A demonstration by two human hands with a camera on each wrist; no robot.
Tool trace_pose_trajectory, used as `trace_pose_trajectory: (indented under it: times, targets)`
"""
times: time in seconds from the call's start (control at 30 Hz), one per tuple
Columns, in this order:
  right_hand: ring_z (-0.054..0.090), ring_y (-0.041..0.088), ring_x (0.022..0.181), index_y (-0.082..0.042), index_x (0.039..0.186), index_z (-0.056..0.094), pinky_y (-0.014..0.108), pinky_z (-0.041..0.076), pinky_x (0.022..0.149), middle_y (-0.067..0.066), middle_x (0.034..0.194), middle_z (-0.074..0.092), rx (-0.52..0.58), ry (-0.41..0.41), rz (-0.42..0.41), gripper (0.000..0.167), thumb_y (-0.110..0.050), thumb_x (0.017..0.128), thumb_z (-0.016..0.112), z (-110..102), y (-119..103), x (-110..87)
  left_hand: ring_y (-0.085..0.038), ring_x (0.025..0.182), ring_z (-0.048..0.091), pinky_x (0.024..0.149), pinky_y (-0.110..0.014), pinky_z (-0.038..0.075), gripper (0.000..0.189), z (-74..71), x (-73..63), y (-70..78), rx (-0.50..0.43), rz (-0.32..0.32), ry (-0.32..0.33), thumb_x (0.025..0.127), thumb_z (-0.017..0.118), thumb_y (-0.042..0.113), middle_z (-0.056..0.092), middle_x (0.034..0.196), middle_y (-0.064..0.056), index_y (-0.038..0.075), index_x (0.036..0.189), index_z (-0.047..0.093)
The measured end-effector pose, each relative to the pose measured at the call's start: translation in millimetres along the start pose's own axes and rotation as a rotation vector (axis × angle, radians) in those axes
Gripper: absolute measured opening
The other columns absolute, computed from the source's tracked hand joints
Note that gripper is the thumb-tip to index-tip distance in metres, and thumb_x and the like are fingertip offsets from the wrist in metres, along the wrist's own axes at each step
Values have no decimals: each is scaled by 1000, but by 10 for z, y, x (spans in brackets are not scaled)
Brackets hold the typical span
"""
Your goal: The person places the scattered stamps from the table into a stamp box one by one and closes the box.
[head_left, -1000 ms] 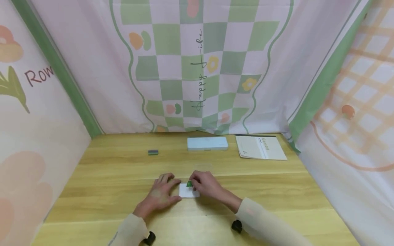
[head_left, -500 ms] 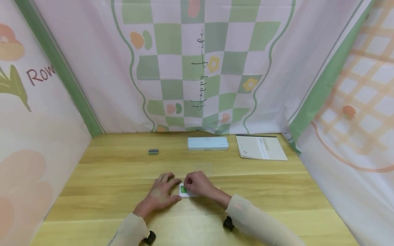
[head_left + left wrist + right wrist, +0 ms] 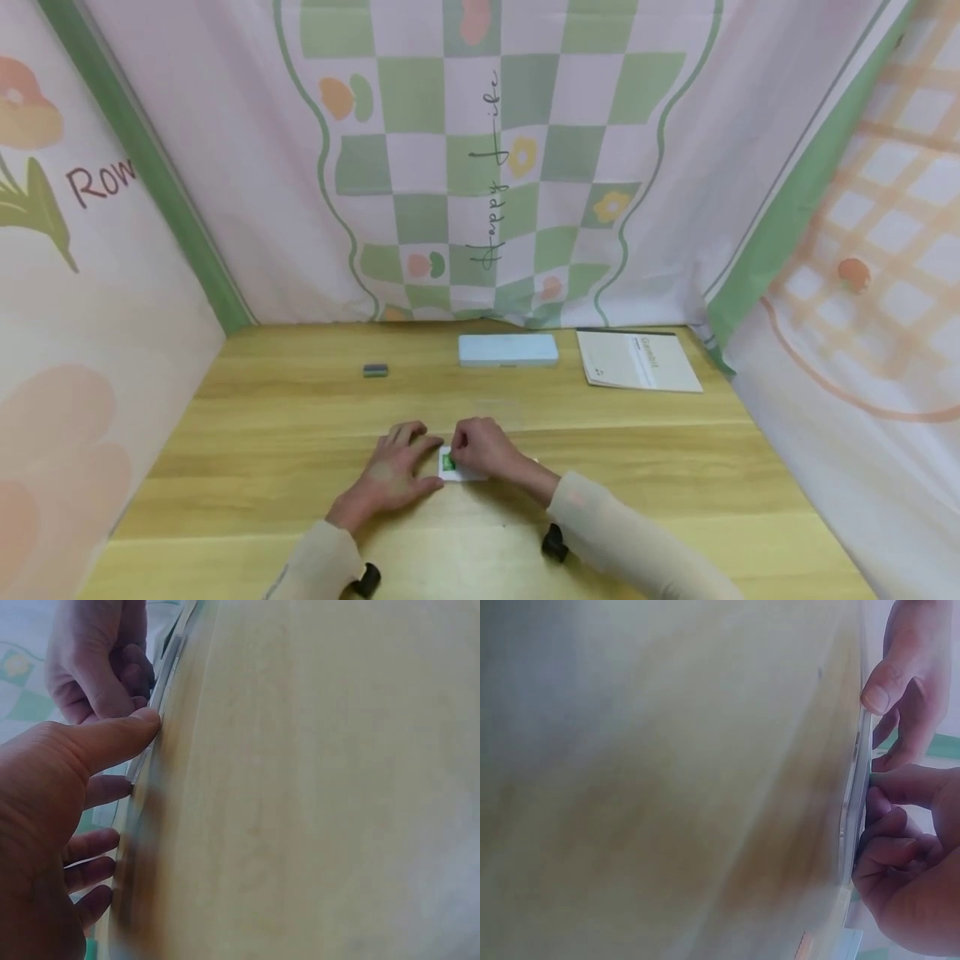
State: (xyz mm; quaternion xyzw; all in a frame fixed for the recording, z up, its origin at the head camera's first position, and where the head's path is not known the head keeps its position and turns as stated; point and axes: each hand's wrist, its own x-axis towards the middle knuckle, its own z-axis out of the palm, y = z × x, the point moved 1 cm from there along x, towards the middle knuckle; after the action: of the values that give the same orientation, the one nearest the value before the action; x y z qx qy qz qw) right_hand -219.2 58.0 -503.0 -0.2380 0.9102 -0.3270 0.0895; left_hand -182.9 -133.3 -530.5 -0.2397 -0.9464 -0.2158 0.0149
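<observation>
A small white card (image 3: 467, 475) lies on the table, with a green sticker-like piece (image 3: 448, 462) at its left end. My left hand (image 3: 390, 475) rests at the card's left end, thumb at the near corner and forefinger at the far one, fingers fairly straight. The left wrist view shows the thumb tip of the left hand (image 3: 67, 772) touching the card's edge. Over the card, my right hand (image 3: 486, 450) has its fingers curled, thumb and forefinger pinching at the green piece's right edge. In the right wrist view, the right hand (image 3: 915, 847) hides most of that contact.
A light blue case (image 3: 507, 350) stands toward the back, with a notebook (image 3: 639, 361) to its right. Farther left lies a small dark grey and green block (image 3: 376, 370). A faint clear sheet (image 3: 497, 412) is beyond the right hand. Curtains hang around the table (image 3: 300, 417).
My right hand has moved left and brought the green piece down flat onto the card's left end, then shifted very little. My left hand has stayed at the card's corners.
</observation>
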Motion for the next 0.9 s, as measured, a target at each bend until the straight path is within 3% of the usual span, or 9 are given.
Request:
trace_pose_trajectory:
  times: [0.43, 0.9]
  targets:
    - [54, 10, 63, -10, 76, 67, 21, 48, 55, -2, 71, 61, -13, -20, 50, 8, -8, 80, 74, 9, 12, 38, -34, 129, 39, 103, -54, 36, 57, -20, -5, -3, -24, -19, -24, 86, 70, 47, 44, 138, -12, 20, 134, 57]
    - [54, 11, 64, -8, 80, 66, 21, 49, 55, -1, 73, 62, 14, -9, 36, 7, -6, 79, 73, 13, 27, 21, -34, 131, 38, 105, -55, 35, 53, -18, -4, -4, -20, -15, -32, 86, 69, 48, 43, 139, -12, 22, 131, 58]
